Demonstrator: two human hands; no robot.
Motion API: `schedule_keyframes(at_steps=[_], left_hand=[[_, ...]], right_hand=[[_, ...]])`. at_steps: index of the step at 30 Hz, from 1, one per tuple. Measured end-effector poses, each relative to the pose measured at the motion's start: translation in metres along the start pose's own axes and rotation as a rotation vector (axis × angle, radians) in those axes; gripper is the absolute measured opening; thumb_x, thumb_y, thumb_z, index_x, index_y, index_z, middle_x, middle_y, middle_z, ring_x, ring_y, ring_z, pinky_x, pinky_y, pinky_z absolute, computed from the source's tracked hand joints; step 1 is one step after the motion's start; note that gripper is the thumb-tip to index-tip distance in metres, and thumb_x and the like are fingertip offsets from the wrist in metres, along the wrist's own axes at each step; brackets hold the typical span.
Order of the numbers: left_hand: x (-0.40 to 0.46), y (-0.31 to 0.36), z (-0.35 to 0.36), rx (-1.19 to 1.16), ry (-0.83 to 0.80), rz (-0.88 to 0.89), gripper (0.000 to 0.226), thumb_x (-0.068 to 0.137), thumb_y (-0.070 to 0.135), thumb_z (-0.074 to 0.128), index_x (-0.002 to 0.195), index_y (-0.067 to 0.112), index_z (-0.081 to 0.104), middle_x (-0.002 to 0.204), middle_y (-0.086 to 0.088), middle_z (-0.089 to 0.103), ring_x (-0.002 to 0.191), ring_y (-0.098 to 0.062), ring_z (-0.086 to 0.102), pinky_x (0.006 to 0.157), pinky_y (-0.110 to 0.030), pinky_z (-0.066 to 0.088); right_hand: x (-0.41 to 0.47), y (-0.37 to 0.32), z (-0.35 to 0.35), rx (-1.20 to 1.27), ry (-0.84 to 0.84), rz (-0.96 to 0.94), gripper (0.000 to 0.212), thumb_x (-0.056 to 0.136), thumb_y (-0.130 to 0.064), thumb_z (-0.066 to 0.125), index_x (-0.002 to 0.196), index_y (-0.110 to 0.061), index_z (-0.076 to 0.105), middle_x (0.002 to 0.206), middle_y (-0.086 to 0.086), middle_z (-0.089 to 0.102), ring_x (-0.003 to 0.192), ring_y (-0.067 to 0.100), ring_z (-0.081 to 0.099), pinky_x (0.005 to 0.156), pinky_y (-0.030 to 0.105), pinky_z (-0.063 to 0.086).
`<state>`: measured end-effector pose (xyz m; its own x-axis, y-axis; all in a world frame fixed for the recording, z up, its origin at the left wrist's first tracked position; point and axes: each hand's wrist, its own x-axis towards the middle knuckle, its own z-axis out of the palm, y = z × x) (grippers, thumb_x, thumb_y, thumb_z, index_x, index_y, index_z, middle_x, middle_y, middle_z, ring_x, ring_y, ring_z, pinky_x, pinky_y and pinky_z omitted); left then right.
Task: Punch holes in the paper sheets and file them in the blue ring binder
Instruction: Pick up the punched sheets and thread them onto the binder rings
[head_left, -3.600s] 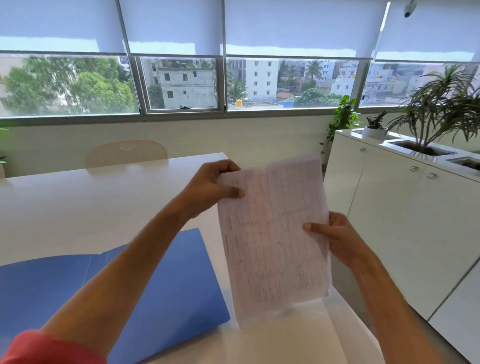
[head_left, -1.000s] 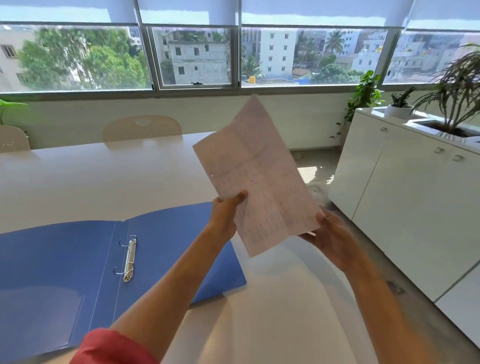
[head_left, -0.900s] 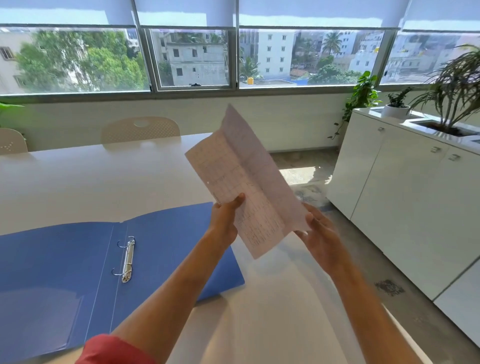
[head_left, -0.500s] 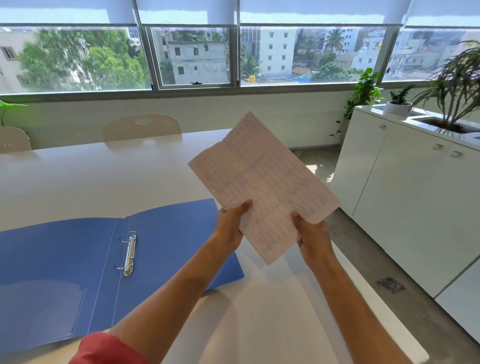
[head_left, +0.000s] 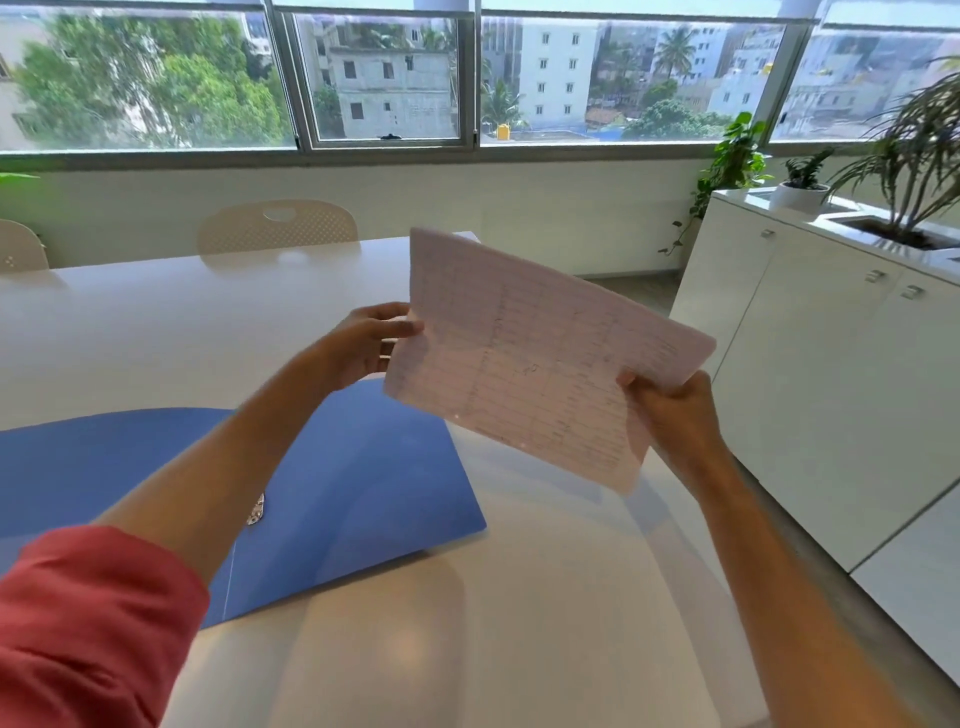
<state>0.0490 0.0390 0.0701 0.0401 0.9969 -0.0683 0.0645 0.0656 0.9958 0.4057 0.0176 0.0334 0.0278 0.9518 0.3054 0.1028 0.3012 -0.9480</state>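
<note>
I hold the paper sheets (head_left: 535, 353), printed with faint tables, in the air above the white table (head_left: 182, 322). My left hand (head_left: 363, 340) pinches their left edge with thumb on top. My right hand (head_left: 675, 410) grips the lower right edge. Two small punched holes show near the lower left edge of the sheets. The blue ring binder (head_left: 363, 478) lies open and flat on the table below and to the left. My left forearm hides most of its metal ring mechanism (head_left: 255, 512).
Two pale chairs (head_left: 278, 226) stand at the table's far side under the windows. A white cabinet (head_left: 831, 364) with potted plants (head_left: 914, 156) runs along the right, with a strip of floor between it and the table's right edge.
The sheets have turned from a steep diagonal to lie wider, long side across. My left hand moved up to the left edge; my right hand shifted right to the lower right edge.
</note>
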Motion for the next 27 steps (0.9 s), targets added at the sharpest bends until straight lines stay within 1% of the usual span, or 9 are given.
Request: schedule_keyframes(at_steps=[2,4,7,9,13,17,22,24,27], left_hand=[[0.002,0.004,0.003,0.048,-0.082,0.001,0.065,0.052,0.036,0.088,0.11,0.015,0.068,0.108,-0.006,0.07,0.099,-0.023,0.068,0.085,-0.041,0.056],[0.002,0.009,0.011,0.07,-0.109,0.046,0.063,0.047,0.037,0.089,0.102,0.013,0.069,0.1,-0.003,0.072,0.095,-0.02,0.069,0.077,-0.036,0.058],[0.003,0.007,0.023,0.052,-0.076,0.135,0.041,0.062,0.027,0.08,0.098,0.011,0.069,0.098,-0.003,0.072,0.093,-0.02,0.069,0.075,-0.034,0.057],[0.003,0.002,0.03,0.048,-0.054,0.206,0.037,0.064,0.027,0.077,0.096,0.011,0.07,0.099,-0.004,0.072,0.094,-0.022,0.068,0.078,-0.037,0.057],[0.005,-0.004,0.046,0.059,0.022,0.277,0.012,0.075,0.015,0.075,0.086,0.017,0.074,0.091,0.004,0.075,0.092,-0.018,0.069,0.082,-0.038,0.055],[0.006,-0.009,0.065,0.03,0.181,0.301,0.013,0.083,0.01,0.071,0.08,0.022,0.074,0.079,0.013,0.074,0.08,-0.012,0.068,0.08,-0.036,0.053],[0.006,-0.018,0.078,-0.026,0.287,0.312,0.01,0.087,0.011,0.066,0.084,0.019,0.072,0.089,0.004,0.071,0.086,-0.022,0.063,0.077,-0.037,0.052],[0.007,-0.022,0.078,-0.016,0.293,0.301,0.007,0.086,0.013,0.067,0.084,0.018,0.072,0.089,0.003,0.07,0.084,-0.022,0.062,0.074,-0.034,0.052],[0.005,-0.025,0.08,0.014,0.268,0.273,0.004,0.084,0.013,0.07,0.087,0.014,0.072,0.087,0.002,0.071,0.08,-0.018,0.065,0.07,-0.03,0.051]], right_hand=[[0.001,0.0,-0.002,0.008,-0.044,0.001,0.025,0.087,-0.009,0.066,0.111,-0.015,0.067,0.104,0.007,0.072,0.09,0.023,0.071,0.076,0.045,0.06],[0.002,-0.001,-0.002,0.01,-0.065,-0.01,0.027,0.087,-0.01,0.066,0.114,-0.017,0.066,0.106,0.006,0.072,0.092,0.023,0.071,0.076,0.045,0.059],[0.004,-0.003,-0.005,0.048,-0.026,-0.019,0.024,0.086,-0.008,0.069,0.109,-0.012,0.068,0.101,0.005,0.074,0.088,0.024,0.072,0.073,0.044,0.06],[0.005,-0.004,-0.009,0.09,0.009,-0.024,0.024,0.083,-0.007,0.071,0.107,-0.007,0.069,0.097,0.004,0.075,0.085,0.023,0.073,0.068,0.037,0.059],[0.006,0.0,-0.018,0.158,0.053,-0.032,0.027,0.079,-0.004,0.075,0.105,-0.001,0.07,0.104,0.014,0.073,0.09,0.03,0.07,0.071,0.04,0.057],[-0.001,0.002,-0.017,0.222,0.061,-0.008,0.026,0.078,-0.001,0.073,0.104,-0.002,0.07,0.099,0.005,0.075,0.087,0.026,0.072,0.069,0.033,0.058],[0.0,0.015,-0.012,0.217,0.083,0.065,0.032,0.073,-0.001,0.078,0.103,-0.007,0.071,0.105,0.009,0.073,0.094,0.033,0.069,0.078,0.047,0.057],[0.0,0.016,-0.008,0.159,0.123,0.078,0.028,0.072,0.001,0.077,0.095,-0.013,0.072,0.098,0.004,0.074,0.09,0.029,0.07,0.075,0.042,0.058],[0.001,0.014,-0.001,0.039,0.234,0.05,0.024,0.075,-0.001,0.076,0.081,-0.024,0.068,0.084,-0.009,0.07,0.079,0.016,0.07,0.061,0.024,0.057]])
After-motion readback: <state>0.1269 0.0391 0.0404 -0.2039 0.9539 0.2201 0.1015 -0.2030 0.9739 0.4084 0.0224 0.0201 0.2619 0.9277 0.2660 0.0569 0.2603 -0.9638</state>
